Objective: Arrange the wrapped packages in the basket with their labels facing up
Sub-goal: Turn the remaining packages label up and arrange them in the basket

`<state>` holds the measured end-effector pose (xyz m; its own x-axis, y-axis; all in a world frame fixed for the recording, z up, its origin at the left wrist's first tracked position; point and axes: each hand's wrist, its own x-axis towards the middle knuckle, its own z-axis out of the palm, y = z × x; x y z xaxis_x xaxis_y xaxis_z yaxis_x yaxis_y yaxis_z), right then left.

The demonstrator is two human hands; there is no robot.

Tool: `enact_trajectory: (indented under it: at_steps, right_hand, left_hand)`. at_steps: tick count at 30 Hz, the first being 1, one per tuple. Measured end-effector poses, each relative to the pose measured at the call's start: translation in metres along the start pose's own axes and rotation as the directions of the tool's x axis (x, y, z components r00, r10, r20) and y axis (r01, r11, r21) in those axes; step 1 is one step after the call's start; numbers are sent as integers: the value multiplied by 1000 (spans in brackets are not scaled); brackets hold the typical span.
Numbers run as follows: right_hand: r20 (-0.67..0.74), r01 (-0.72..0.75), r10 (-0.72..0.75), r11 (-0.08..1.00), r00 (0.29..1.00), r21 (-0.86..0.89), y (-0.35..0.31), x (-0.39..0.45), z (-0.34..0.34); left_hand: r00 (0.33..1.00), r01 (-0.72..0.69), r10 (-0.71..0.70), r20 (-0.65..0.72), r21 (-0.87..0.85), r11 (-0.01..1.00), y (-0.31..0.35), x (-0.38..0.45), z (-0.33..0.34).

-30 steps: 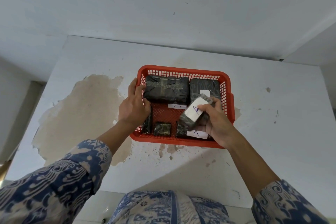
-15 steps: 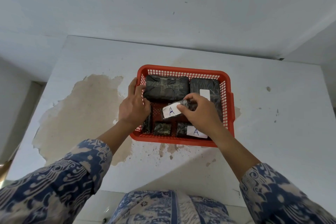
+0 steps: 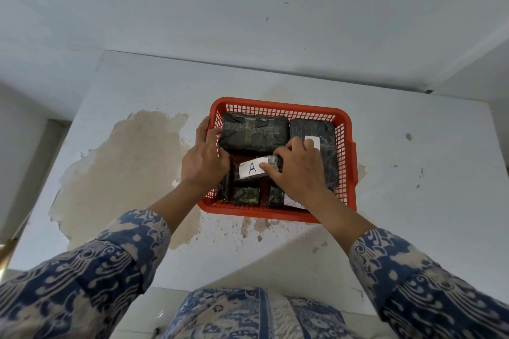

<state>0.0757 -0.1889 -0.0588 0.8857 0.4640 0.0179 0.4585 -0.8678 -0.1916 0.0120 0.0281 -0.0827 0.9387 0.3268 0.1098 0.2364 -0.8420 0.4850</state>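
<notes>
A red mesh basket [image 3: 281, 105] sits on a white table and holds several dark wrapped packages. My right hand [image 3: 297, 170] grips a small package [image 3: 254, 170] low in the basket's middle, its white "A" label facing up. My left hand [image 3: 205, 159] holds the basket's left rim. A large package [image 3: 253, 133] at the back left shows no label. At the back right lies another package [image 3: 314, 128] with a white label up. Along the front are a small unlabelled package [image 3: 246, 195] and one with a partly hidden label [image 3: 292, 202].
The white table [image 3: 427, 187] has a big patch of peeled beige surface [image 3: 124, 173] left of the basket. A grey wall rises behind the table's far edge. My patterned blue sleeves fill the bottom of the view.
My right hand carried the small package from above the basket's front right down and left into the middle, turning its "A" label up. My left hand stayed on the rim.
</notes>
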Motion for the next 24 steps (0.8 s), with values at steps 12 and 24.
enact_trajectory:
  at_steps: [12, 24]
  right_hand:
    - [194, 274, -261, 961, 946, -42, 0, -5, 2]
    - [284, 283, -215, 933, 934, -224, -3, 1, -1]
  left_hand:
    - [1000, -3, 3, 13, -2, 1000, -1, 1, 0]
    - [1000, -5, 5, 6, -18, 1000, 0, 1, -1]
